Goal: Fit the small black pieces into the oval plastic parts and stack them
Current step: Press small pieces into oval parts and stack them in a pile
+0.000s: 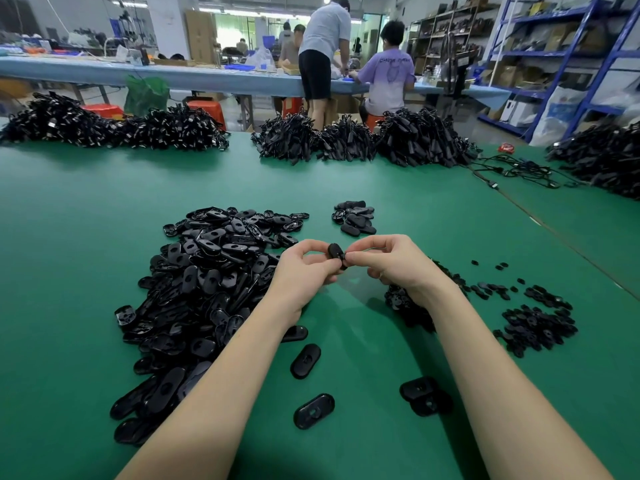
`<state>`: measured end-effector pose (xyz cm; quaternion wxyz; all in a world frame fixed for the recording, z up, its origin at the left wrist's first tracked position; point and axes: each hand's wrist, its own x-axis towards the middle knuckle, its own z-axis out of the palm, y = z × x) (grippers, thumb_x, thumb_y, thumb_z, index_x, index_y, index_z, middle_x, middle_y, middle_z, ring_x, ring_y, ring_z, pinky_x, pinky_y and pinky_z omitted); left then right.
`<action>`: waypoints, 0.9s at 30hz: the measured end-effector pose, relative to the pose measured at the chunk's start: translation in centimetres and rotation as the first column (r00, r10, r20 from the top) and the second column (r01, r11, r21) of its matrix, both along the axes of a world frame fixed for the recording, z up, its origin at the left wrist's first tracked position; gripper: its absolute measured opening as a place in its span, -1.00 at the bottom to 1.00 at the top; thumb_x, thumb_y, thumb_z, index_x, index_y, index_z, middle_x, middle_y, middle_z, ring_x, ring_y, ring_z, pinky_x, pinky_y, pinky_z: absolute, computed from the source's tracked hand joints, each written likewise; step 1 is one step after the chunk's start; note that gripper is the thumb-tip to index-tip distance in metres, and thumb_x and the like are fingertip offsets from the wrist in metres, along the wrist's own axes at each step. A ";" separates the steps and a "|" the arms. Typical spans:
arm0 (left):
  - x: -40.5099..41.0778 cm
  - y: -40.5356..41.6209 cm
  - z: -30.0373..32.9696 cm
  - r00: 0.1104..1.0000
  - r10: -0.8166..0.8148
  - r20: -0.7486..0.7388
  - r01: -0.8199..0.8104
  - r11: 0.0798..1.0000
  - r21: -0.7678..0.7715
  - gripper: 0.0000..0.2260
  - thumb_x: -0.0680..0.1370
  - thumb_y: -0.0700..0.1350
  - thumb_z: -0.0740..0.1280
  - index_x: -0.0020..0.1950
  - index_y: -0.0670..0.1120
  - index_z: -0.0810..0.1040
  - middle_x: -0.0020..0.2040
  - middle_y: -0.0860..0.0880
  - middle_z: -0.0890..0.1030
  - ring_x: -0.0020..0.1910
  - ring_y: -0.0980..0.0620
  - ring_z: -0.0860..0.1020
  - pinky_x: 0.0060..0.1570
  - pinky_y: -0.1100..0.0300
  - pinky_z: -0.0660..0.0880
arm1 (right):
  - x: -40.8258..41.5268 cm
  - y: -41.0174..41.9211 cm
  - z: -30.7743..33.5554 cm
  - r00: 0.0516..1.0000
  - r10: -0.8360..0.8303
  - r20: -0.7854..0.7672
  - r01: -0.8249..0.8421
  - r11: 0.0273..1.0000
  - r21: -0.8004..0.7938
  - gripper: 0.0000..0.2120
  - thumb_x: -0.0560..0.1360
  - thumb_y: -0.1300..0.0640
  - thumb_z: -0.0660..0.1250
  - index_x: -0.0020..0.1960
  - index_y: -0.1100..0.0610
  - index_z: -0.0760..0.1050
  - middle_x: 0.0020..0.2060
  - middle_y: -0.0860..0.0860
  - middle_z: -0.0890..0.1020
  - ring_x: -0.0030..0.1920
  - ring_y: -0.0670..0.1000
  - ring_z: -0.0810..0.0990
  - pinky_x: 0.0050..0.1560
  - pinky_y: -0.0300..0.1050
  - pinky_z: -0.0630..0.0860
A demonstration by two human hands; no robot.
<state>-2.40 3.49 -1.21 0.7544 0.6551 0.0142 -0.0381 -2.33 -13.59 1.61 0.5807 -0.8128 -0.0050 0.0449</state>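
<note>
Both my hands meet above the green table (86, 237). My left hand (304, 268) pinches a black oval plastic part (335, 251) held on edge. My right hand (388, 263) pinches the same part from the right, fingertips pressed against it; whether a small piece sits under them is hidden. A big heap of oval parts (207, 282) lies to the left. Small black pieces (536, 323) are heaped at the right, partly behind my right forearm. A small pile of oval parts (355, 218) lies just beyond my hands.
Loose oval parts (305, 361) (314, 410) (424, 394) lie between my forearms. Large mounds of black cabled parts (346, 140) line the far edge, with more at the right (602, 157). People work at a bench behind.
</note>
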 end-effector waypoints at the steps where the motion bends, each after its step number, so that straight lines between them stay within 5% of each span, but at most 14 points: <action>1: 0.0 0.0 0.0 1.000 -0.002 0.008 0.002 1.000 -0.024 -0.79 0.48 -0.36 0.44 0.05 -0.14 0.57 -0.14 -0.12 0.74 -0.22 0.00 0.68 -0.25 0.31 0.56 | 0.0 0.0 0.0 1.000 0.003 0.002 -0.003 1.000 0.000 -0.94 0.45 0.11 0.55 -0.09 0.06 0.70 -0.28 0.00 0.67 -0.42 -0.10 0.38 -0.42 -0.25 0.26; 9: 0.1 -0.1 0.2 1.000 -0.010 -0.009 0.009 0.993 -0.121 -0.88 0.55 -0.32 0.36 0.06 -0.19 0.61 -0.14 -0.15 0.74 -0.09 -0.07 0.73 -0.11 0.26 0.64 | 0.0 -0.1 0.1 1.000 -0.019 -0.019 0.019 0.999 0.031 -0.95 0.43 0.11 0.56 -0.17 0.01 0.71 -0.27 0.03 0.65 -0.44 -0.11 0.38 -0.45 -0.29 0.25; 27: 0.0 0.2 0.2 0.999 -0.023 0.028 0.027 0.990 -0.135 -0.94 0.55 -0.31 0.41 -0.02 -0.19 0.64 -0.15 -0.16 0.73 -0.13 -0.05 0.73 -0.12 0.30 0.62 | 0.0 0.2 0.2 0.994 -0.096 0.043 0.097 0.995 -0.023 -0.96 0.44 0.12 0.56 -0.14 0.07 0.71 -0.34 0.00 0.59 -0.38 -0.04 0.33 -0.38 -0.20 0.28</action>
